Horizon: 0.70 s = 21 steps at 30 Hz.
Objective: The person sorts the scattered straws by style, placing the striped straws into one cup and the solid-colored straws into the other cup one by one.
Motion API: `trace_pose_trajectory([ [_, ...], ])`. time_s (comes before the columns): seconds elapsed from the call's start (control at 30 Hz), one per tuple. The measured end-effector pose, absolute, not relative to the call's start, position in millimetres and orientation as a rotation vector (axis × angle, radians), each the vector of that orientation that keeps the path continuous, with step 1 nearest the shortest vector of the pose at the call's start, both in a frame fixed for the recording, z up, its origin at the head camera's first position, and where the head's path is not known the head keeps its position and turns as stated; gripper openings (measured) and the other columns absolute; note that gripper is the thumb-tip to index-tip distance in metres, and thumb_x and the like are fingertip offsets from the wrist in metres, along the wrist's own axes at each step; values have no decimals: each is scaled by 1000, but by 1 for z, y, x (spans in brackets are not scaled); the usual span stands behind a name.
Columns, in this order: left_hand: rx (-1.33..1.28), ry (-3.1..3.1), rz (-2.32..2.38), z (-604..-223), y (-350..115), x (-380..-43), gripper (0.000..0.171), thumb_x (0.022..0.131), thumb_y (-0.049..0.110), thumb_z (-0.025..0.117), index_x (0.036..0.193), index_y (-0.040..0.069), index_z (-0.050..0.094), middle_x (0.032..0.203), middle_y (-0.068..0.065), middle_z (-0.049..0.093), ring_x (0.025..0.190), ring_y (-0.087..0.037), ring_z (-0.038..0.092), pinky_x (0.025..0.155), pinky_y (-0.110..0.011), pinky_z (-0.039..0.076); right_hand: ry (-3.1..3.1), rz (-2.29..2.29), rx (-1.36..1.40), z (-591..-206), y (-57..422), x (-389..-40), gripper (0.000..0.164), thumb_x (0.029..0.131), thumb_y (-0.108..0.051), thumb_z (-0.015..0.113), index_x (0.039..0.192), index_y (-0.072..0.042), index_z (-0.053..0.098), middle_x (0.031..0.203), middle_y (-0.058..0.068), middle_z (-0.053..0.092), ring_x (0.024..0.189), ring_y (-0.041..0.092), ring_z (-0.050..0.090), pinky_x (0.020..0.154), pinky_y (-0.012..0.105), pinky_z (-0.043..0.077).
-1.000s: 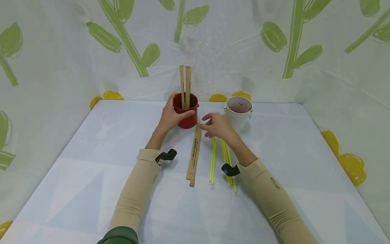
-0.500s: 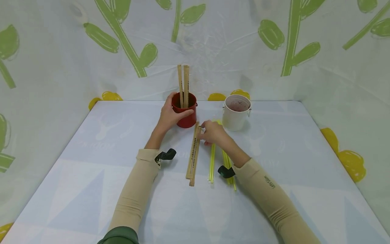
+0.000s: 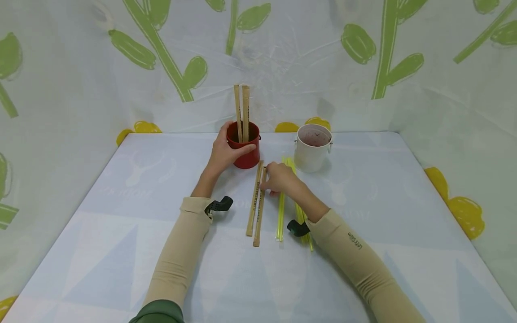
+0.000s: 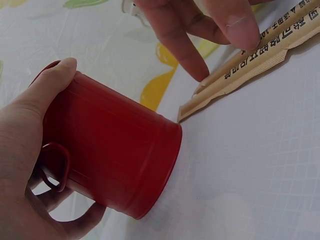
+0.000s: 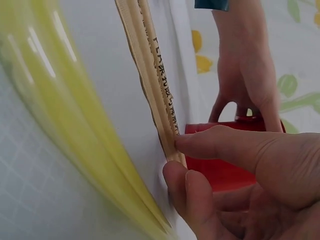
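My left hand (image 3: 220, 154) grips a small red metal bucket (image 3: 247, 159), thumb at the near side of its rim and fingers around the far side. Several brown paper-wrapped straws (image 3: 245, 112) stand upright in it. In front of the bucket, two more lie on the table, printed with dark characters. My right hand (image 3: 282, 179) pinches the right-hand paper-wrapped straw (image 3: 258, 226) near its far end, between thumb and finger. The other paper-wrapped straw (image 3: 252, 215) lies just left of it. In the right wrist view, my fingertips (image 5: 176, 175) meet at this straw's edge.
A white metal bucket (image 3: 308, 157) with side handles stands right of the red one. Clear yellow straws (image 3: 280, 215) lie lengthwise on the table, with more yellow straws (image 3: 299, 211) partly under my right wrist. A patterned curtain (image 3: 282, 67) closes off the back.
My right hand has come down and toward me from beside the white bucket onto the paper-wrapped straw. That straw now lies slightly apart from its neighbour. My left hand keeps its grip.
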State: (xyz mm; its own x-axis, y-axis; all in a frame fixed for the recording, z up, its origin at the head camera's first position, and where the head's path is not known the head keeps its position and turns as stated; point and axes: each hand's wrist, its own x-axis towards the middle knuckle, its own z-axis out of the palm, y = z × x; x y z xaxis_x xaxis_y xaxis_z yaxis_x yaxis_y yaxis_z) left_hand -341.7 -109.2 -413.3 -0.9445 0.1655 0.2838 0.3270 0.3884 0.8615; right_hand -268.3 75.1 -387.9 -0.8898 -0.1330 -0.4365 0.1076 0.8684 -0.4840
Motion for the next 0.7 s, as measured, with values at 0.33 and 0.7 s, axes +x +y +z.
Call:
trace_pose_trajectory([
  [0.33, -455, -2488, -1603, -415, -110, -345, 87, 78, 42, 80, 148, 27, 29, 144, 2, 46, 132, -15, 44, 105, -43, 48, 2593, -655, -19, -389, 74, -266, 61, 84, -30, 78, 132, -4, 51, 98, 12, 65, 62, 18, 69, 55, 20, 54],
  [0.7, -443, -2493, -1597, -413, -108, -344, 88, 78, 42, 80, 147, 25, 30, 144, 3, 46, 132, -14, 44, 104, -42, 50, 2575, -644, -20, -392, 72, -269, 59, 83, -24, 79, 132, -4, 53, 92, 13, 66, 60, 17, 70, 57, 21, 57],
])
